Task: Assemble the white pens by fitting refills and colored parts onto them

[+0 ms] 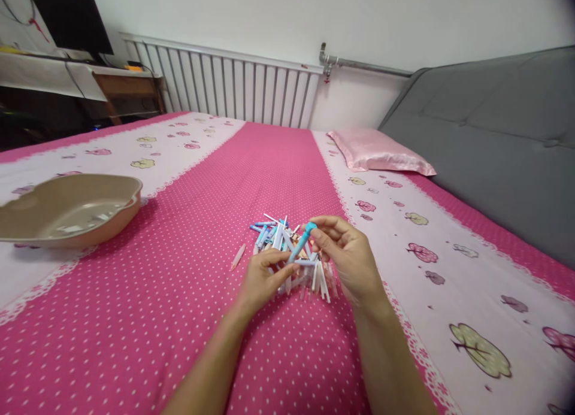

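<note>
Between my two hands is a blue marker (300,245), slanted with its top end up and to the right. My left hand (266,276) is closed on its lower end, thumb and fingers pinching it. At the top end, the thumb and fingers of my right hand (353,259) close on the bright blue knob-like tip. Under and behind the hands lies a loose pile of marker parts (275,234), with blue, white and peach tubes and thin white sticks (321,283). Part of this pile is hidden by my hands. A single pink-white tube (238,257) rests apart from it, to the left.
A beige basin (130,214) with small white pieces inside stands at the left on the pink dotted bedspread (188,307). Toward the back right lie a pink pillow (380,151) and a grey headboard (489,127). A radiator (233,82) lines the wall; a desk holds a monitor (72,23).
</note>
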Motion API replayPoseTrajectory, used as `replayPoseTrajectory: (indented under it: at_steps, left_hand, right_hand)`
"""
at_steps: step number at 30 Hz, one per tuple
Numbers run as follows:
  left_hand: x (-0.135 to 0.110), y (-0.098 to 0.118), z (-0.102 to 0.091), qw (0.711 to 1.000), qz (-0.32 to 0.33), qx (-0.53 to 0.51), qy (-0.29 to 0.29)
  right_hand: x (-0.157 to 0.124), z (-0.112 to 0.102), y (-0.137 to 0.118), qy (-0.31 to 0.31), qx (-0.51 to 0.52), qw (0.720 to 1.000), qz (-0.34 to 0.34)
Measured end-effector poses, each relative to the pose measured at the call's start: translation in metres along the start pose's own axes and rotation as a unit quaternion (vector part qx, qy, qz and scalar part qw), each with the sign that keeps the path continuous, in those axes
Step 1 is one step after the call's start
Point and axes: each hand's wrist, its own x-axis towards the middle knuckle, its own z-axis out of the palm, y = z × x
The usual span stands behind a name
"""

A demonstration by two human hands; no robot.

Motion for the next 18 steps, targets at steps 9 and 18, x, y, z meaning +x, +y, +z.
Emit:
replayPoseTrajectory:
  at_steps: [9,18]
  left_hand:
    - [-0.0004,0.0005,-0.0009,1.0,-0.003,0.007,-0.005]
    - [0.0005,0.0015,-0.0006,0.996,-0.025,-0.059,0.056]
  right_hand:
    - [0.0003,-0.0006,0.0069,-0.015,-0.025,0.999,-0.013]
    - [0.0024,-0.0014,0.0071,-0.025,-0.058,0.998,0.026]
